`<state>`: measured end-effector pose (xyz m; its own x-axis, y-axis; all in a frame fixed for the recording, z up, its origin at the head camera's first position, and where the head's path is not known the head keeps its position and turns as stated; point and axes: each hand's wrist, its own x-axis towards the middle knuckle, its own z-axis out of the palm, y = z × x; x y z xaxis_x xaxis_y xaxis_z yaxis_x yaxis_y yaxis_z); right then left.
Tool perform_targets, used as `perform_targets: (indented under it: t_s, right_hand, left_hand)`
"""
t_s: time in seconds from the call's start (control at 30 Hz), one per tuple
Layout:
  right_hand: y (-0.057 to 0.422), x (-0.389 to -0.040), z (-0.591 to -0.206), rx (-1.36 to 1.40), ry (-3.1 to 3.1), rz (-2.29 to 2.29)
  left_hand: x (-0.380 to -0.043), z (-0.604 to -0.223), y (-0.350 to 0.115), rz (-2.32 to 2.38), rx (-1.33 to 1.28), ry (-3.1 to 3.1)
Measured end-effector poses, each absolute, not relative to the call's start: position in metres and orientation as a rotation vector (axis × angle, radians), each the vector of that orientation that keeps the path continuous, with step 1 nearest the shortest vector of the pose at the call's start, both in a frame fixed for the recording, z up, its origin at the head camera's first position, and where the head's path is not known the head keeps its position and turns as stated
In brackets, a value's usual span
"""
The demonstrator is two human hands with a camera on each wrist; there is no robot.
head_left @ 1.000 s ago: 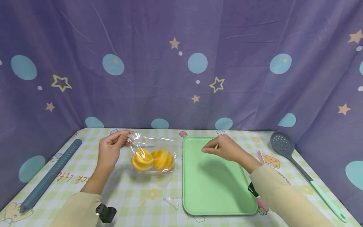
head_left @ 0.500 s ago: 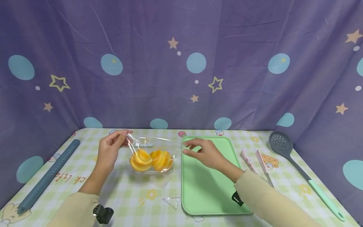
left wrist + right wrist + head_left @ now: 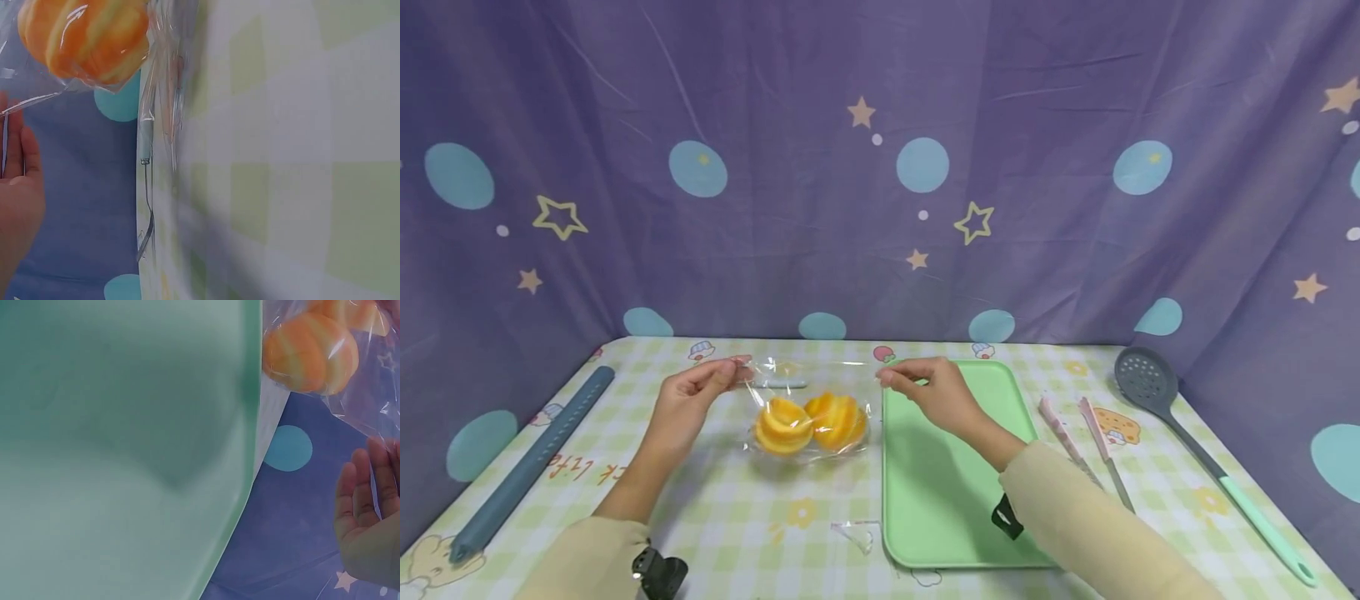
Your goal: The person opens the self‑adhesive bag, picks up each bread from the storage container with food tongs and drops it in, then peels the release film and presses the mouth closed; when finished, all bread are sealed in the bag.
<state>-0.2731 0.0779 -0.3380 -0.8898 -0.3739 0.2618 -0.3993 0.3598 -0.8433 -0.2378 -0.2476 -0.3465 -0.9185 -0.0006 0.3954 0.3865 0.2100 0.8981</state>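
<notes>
A clear plastic bag (image 3: 811, 375) hangs above the table with two orange-yellow striped buns (image 3: 837, 421) in its lower part. Its upper left corner is pinched between thumb and fingers of my left hand (image 3: 688, 400). My right hand (image 3: 943, 396) pinches the upper right corner, over the left edge of a green tray (image 3: 970, 500). In the left wrist view one bun (image 3: 84, 37) shows through the film, above the fingers of my left hand (image 3: 19, 194). The right wrist view has both buns (image 3: 312, 353) in the bag, with my right hand (image 3: 372, 515) below.
A utensil with a pale blue handle (image 3: 780, 384) lies behind the bag. Pink-handled knives (image 3: 1105, 446) and a grey skimmer (image 3: 1146, 379) with a mint handle lie right of the tray. A long blue-grey bar (image 3: 535, 462) lies at left. A purple curtain (image 3: 797, 208) stands behind.
My right hand has moved left from over the tray to the bag's right corner and now pinches it. The bag has shifted slightly right, and its top edge is stretched between both hands.
</notes>
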Motion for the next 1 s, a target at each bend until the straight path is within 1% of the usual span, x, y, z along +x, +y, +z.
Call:
perform_targets:
  t_s: [0.2, 0.33, 0.57, 0.67, 0.83, 1.0]
  right_hand:
    - [0.076, -0.276, -0.336, 0.692, -2.545, 1.658]
    - [0.075, -0.277, -0.33, 0.709, -2.494, 1.637]
    - [0.069, -0.253, -0.295, 0.84, -2.426, 1.662]
    - [0.066, -0.253, -0.294, 0.897, -2.368, 1.71]
    - [0.061, -0.251, -0.298, 1.015, -2.246, 1.936]
    - [0.058, -0.243, -0.299, 0.98, -2.314, 2.053]
  left_hand:
    - [-0.24, -0.343, -0.245, -1.762, -0.345, -2.16]
    - [-0.242, -0.334, -0.242, -1.805, -0.39, -2.086]
    - [-0.241, -0.317, -0.241, -1.931, -0.512, -1.995]
    - [-0.239, -0.31, -0.242, -1.982, -0.547, -1.96]
    - [-0.236, -0.304, -0.246, -2.0, -0.581, -1.983]
    - [-0.231, -0.305, -0.254, -2.01, -0.554, -2.092]
